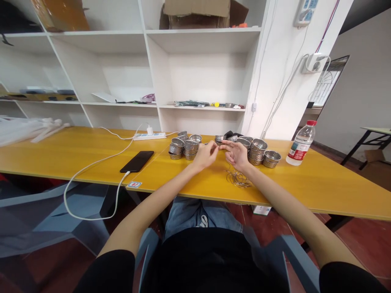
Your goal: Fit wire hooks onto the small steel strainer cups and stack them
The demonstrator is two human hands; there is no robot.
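Note:
My left hand [205, 155] and my right hand [236, 154] meet over the yellow table [76, 152], fingers pinched together on a small thin piece too small to name. A pile of thin wire rings [238, 179] lies on the table just under my right wrist. Stacks of small perforated metal cups stand to the left [185, 148] and to the right [259, 152] of my hands.
A black phone [137, 161] lies left of the cups, on a white cable [91, 165] from a power strip [149, 135]. A water bottle [301, 143] stands at the right. White shelves [146, 65] rise behind the table. A cardboard box sits on the top shelf.

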